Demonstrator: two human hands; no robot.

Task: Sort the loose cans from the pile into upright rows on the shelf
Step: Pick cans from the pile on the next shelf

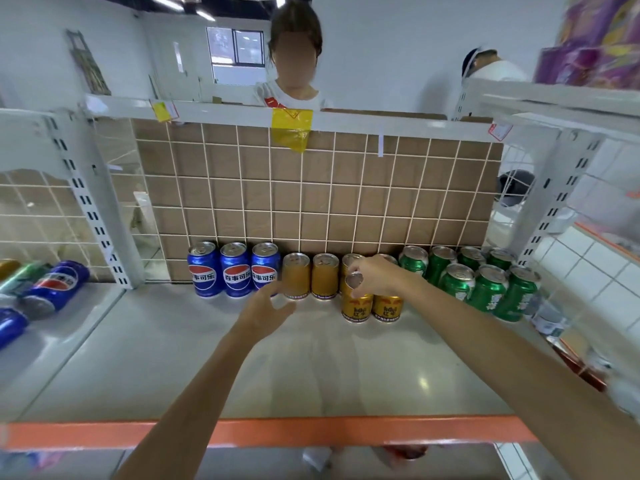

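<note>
Right-hand grip (375, 277) grasps the top of a gold can (356, 301) in the shelf's (311, 368) second row while the left hand (268, 308) hovers released; blue, gold and green rows stand upright, but loose cans (52, 285) remain on the left, so sorting seems well along.

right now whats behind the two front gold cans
More gold cans stand in the back row against the tiled panel. The right hand grips the front left gold can and hides much of the cans directly behind.

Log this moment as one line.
right hand: grips front gold metal can | left hand: empty, open | blue, green rows upright
</note>
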